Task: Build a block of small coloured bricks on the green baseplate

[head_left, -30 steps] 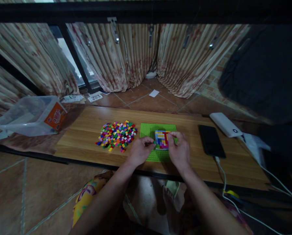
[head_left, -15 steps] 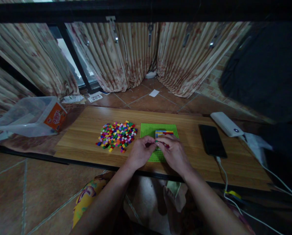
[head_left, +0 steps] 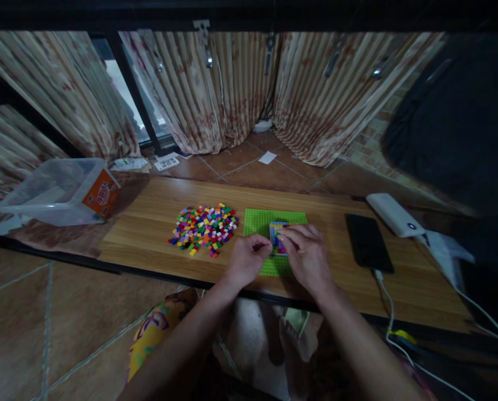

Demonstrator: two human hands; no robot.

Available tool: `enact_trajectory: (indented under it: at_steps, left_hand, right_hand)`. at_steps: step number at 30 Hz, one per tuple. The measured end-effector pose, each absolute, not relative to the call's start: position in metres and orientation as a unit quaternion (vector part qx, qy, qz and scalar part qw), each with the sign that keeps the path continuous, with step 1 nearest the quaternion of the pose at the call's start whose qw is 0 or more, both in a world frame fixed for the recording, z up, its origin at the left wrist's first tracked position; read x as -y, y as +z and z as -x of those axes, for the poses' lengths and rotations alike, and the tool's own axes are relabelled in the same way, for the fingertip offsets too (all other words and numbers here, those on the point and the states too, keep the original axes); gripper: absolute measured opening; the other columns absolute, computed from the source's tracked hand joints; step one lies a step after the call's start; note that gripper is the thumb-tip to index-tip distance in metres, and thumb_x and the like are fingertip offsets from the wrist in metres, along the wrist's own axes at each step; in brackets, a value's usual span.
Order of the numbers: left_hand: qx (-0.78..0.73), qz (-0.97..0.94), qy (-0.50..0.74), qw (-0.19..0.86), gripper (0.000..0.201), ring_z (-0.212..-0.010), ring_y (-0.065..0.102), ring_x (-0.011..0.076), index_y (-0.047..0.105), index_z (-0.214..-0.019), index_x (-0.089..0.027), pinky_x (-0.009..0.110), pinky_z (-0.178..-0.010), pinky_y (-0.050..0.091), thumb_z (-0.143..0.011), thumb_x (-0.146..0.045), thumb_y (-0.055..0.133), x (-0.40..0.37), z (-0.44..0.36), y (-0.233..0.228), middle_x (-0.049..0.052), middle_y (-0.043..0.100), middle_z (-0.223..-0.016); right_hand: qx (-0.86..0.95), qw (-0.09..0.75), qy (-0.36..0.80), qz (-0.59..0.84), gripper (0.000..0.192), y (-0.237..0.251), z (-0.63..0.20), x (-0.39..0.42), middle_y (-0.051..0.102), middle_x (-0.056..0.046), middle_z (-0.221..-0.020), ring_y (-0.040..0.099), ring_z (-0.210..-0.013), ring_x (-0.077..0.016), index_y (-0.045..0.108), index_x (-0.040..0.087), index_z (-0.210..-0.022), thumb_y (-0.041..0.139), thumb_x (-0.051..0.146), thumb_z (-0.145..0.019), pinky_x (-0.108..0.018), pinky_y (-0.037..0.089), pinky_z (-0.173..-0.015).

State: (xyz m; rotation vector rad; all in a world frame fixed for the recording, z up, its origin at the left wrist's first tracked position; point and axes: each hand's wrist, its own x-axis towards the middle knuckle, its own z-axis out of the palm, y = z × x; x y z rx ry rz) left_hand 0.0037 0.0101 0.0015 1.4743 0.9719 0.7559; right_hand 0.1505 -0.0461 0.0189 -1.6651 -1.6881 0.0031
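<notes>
Your wooden table (head_left: 148,228) carries everything, so take the green plate (head_left: 260,221) near its middle as the mark. Left of the plate lies the pile of coloured bricks (head_left: 205,228); far left of it, off the table's end, sits a clear plastic tub (head_left: 52,192). Right of the plate lie a black phone (head_left: 369,243) and, beyond it, a white power bank (head_left: 394,215). On the plate stands the small patch of bricks (head_left: 276,234). Your right hand (head_left: 307,259) covers it, fingers curled onto its top. Your left hand (head_left: 244,262) rests at the plate's left edge, fingertips pinched together; I cannot tell what they hold.
</notes>
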Motion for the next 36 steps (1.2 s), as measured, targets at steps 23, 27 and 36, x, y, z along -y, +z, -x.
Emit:
enact_trajectory:
  at_steps: [23,27,36]
  left_hand:
    - [-0.373,-0.71,0.321,0.504,0.011,-0.074,0.065,0.0129,0.069,-0.079,-0.016,0.023,-0.071,0.05,-0.079,-0.013,0.059,-0.013,-0.005,-0.007,0.002,0.072,-0.079]
    - [-0.367,-0.729,0.313,0.485,0.011,-0.074,0.065,0.0132,0.068,-0.081,-0.017,0.023,-0.071,0.05,-0.08,-0.014,0.058,-0.013,-0.005,-0.008,0.002,0.072,-0.08]
    - [-0.368,-0.767,0.292,0.437,0.012,-0.074,0.064,0.013,0.066,-0.082,-0.019,0.023,-0.07,0.049,-0.082,-0.015,0.054,-0.011,-0.003,-0.003,0.001,0.07,-0.079]
  right_hand:
    - [0.652,0.351,0.118,0.662,0.01,0.008,-0.164,0.048,0.065,-0.004,-0.094,0.057,-0.096,-0.0228,0.074,0.027,-0.083,0.065,0.024,-0.082,-0.041,0.046,-0.087]
    - [0.649,0.343,0.107,0.67,0.008,0.008,-0.162,0.047,0.064,-0.004,-0.092,0.057,-0.095,-0.0228,0.073,0.026,-0.08,0.065,0.023,-0.081,-0.04,0.045,-0.087]
    - [0.629,0.333,0.074,0.698,0.009,0.009,-0.154,0.047,0.063,-0.004,-0.091,0.057,-0.092,-0.0227,0.069,0.024,-0.072,0.064,0.019,-0.077,-0.039,0.045,-0.084]
